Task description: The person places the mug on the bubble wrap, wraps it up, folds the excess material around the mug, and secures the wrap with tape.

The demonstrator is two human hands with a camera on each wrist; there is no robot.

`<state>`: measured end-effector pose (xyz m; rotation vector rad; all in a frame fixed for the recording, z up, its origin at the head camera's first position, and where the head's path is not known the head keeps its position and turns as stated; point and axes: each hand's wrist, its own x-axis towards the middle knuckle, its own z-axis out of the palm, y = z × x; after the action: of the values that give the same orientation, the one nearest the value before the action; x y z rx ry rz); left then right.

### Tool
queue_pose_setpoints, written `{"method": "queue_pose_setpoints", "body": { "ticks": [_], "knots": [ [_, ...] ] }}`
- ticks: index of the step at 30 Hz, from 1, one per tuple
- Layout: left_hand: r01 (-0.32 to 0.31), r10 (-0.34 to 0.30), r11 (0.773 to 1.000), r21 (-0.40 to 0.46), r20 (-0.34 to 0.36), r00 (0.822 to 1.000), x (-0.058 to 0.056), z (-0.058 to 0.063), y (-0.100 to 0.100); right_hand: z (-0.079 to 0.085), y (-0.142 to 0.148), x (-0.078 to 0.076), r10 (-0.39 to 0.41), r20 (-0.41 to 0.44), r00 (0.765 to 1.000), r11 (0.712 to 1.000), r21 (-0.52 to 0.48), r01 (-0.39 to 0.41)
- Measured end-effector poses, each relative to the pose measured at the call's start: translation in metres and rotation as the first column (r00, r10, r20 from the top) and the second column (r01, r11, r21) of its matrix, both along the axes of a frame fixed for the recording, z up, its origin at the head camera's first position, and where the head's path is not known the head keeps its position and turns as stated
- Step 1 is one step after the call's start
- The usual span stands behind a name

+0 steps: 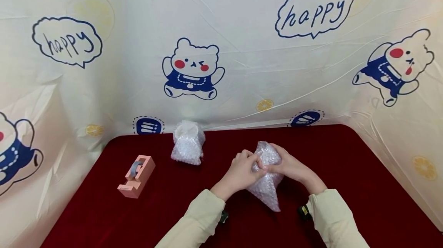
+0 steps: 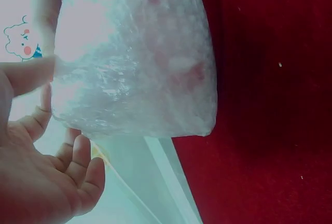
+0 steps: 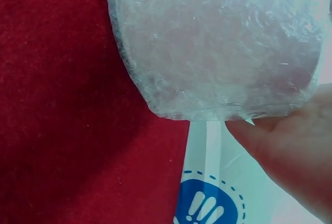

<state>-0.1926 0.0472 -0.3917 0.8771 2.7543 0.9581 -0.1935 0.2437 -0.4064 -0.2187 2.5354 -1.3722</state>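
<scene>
A bubble-wrapped bundle (image 1: 266, 190) is between both hands over the red table, its wrap tapering to a corner towards the person. From the left, my left hand (image 1: 242, 169) pinches the wrap near the upper middle with thumb and forefinger. My right hand (image 1: 292, 167) grips the right side, its thumb across the front close to the left thumb. The left wrist view has the bubble wrap (image 2: 135, 79) large, with the other fingers of the left hand (image 2: 46, 172) loosely bent beside it. In the right wrist view, right-hand fingers (image 3: 275, 130) meet the wrap's edge. Whatever is inside is hidden.
A second bubble-wrapped bundle (image 1: 188, 148) stands near the table's back edge. Left of it lies a pink tape dispenser (image 1: 140, 177) with a grey-blue roll. A printed white curtain (image 1: 242, 67) surrounds the dark red tabletop (image 1: 346, 155) at the back and sides.
</scene>
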Motion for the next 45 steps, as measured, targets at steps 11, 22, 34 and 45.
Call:
{"method": "queue_pose_setpoints", "body": {
  "ticks": [11, 22, 34, 45],
  "knots": [
    [0.008, -0.008, 0.999, -0.039, 0.002, 1.0, -0.002, 0.004, 0.0, 0.013, 0.001, -0.001, -0.03, -0.143, 0.989, 0.988, 0.146, 0.051],
    [0.017, -0.017, 0.999, -0.042, -0.003, 1.0, -0.004, 0.006, 0.003, 0.016, -0.006, -0.013, -0.027, -0.402, 0.915, 0.956, 0.257, 0.142],
    [0.036, -0.036, 0.999, -0.036, -0.003, 0.999, -0.003, 0.006, 0.003, 0.038, 0.003, -0.017, 0.259, -0.297, 0.919, 0.907, 0.401, -0.126],
    [0.039, -0.038, 0.998, -0.048, 0.029, 0.999, -0.004, 0.007, 0.004, 0.04, 0.011, -0.019, 0.374, -0.26, 0.89, 0.875, 0.417, -0.246]
  ]
}}
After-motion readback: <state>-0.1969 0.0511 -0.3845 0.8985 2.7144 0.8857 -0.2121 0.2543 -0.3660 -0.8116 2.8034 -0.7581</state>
